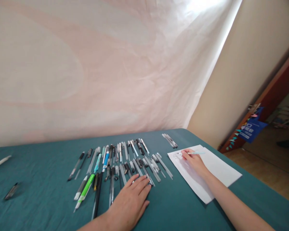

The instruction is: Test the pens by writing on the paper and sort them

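In my right hand [192,160] is a slim light-blue and clear pen [197,153], its tip against the upper left part of a white sheet of paper [221,166]. Small marks show on the sheet near the tip. My left hand [132,199] lies palm down with fingers spread, its fingertips over the near ends of several pens and caps [137,166] in the lower row. A green and white pen [86,187] lies left of this hand, beside a long black pen [98,192]. Behind them is an upper row with a blue pen [106,159].
A small group of clear pens [170,140] lies at the back right of the teal tablecloth [45,179]. At far left are a white pen [0,162] and a short dark piece [11,191]. A pale curtain [110,70] hangs behind the table.
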A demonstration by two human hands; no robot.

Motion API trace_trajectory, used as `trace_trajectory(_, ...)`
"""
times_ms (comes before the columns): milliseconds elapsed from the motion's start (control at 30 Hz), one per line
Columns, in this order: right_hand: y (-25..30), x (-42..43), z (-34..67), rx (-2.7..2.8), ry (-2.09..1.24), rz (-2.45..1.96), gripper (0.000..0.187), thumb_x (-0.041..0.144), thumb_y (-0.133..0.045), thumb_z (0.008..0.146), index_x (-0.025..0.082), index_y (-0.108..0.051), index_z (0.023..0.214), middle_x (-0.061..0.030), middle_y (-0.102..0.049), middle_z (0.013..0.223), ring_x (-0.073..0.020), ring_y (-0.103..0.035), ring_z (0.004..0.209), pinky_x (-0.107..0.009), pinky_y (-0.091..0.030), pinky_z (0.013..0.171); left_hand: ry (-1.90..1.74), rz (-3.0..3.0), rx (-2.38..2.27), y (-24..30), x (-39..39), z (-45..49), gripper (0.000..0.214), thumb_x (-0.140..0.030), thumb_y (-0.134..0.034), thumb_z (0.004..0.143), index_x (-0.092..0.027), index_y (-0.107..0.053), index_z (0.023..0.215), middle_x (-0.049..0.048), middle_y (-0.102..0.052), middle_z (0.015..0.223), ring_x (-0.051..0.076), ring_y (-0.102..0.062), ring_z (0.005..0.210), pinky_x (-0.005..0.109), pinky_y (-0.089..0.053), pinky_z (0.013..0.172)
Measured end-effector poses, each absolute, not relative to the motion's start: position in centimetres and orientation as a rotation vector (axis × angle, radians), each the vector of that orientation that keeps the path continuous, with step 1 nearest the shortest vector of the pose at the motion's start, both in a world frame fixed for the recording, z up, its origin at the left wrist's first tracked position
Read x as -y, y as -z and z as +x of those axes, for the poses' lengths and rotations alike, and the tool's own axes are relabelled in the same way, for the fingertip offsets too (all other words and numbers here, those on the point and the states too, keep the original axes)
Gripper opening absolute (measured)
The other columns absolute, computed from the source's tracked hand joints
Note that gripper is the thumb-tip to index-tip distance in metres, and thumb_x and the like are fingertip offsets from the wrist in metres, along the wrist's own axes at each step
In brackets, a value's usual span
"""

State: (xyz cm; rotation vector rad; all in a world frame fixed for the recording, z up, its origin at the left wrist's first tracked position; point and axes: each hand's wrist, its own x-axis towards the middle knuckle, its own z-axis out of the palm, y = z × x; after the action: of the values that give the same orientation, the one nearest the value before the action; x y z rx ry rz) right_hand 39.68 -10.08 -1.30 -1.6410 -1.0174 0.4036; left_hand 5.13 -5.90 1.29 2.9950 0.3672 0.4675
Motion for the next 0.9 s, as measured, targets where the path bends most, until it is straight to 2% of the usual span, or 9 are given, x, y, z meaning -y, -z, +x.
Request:
trace_trajectory(100, 1.9, 10.0, 40.1, 1.023, -0.367, -1.667, 0.024, 0.042, -0.057, 0.072, 0.018, -0.058, 0.068, 0.0006, -0.054, 0.054, -0.0136, -0.049, 0.053, -0.026, -0.038, 0.052, -0.473, 3.027, -0.389, -1.1, 5.9, 5.2, 0.042, -0.029, -0.038, 0.087, -0.022, -0.039, 0.128, 0.0062, -0.044, 0.131, 0.021, -0.036, 0.123, 0.041, -0.024, 0.105)
trace_trajectory(267, 2.7, 9.8, 40.3, 1.053, -0.345, -1.702, 0.021, 0.04, -0.052, 0.074, 0.02, -0.053, 0.067, 0.001, -0.056, 0.056, -0.0135, -0.052, 0.056, -0.025, -0.039, 0.055, -0.419, 3.062, -0.448, -1.2, 5.9, 5.1, 0.043, -0.034, -0.034, 0.088, -0.022, -0.036, 0.13, 0.0058, -0.041, 0.135, 0.021, -0.034, 0.124, 0.041, -0.023, 0.105)
trace_trajectory(500, 2.8, 10.2, 40.5, 1.106, -0.222, -1.79, 0.026, 0.039, -0.05, 0.075, 0.02, -0.049, 0.057, 0.0025, -0.051, 0.05, -0.0113, -0.044, 0.048, -0.024, -0.033, 0.05, -0.407, 3.085, -0.443, -1.2, 5.9, 5.0, 0.045, -0.036, -0.031, 0.089, -0.021, -0.035, 0.131, 0.0063, -0.04, 0.135, 0.022, -0.034, 0.124, 0.042, -0.022, 0.105)
trace_trajectory(900, 3.2, 10.0, 40.9, 1.166, -0.139, -1.894, 0.025, 0.04, -0.047, 0.075, 0.02, -0.049, 0.06, 0.0026, -0.051, 0.049, -0.0122, -0.046, 0.047, -0.024, -0.031, 0.048, -0.452, 3.1, -0.402, -1.4, 5.9, 5.1, 0.043, -0.036, -0.032, 0.089, -0.02, -0.039, 0.128, 0.0067, -0.044, 0.132, 0.021, -0.038, 0.122, 0.039, -0.021, 0.105)
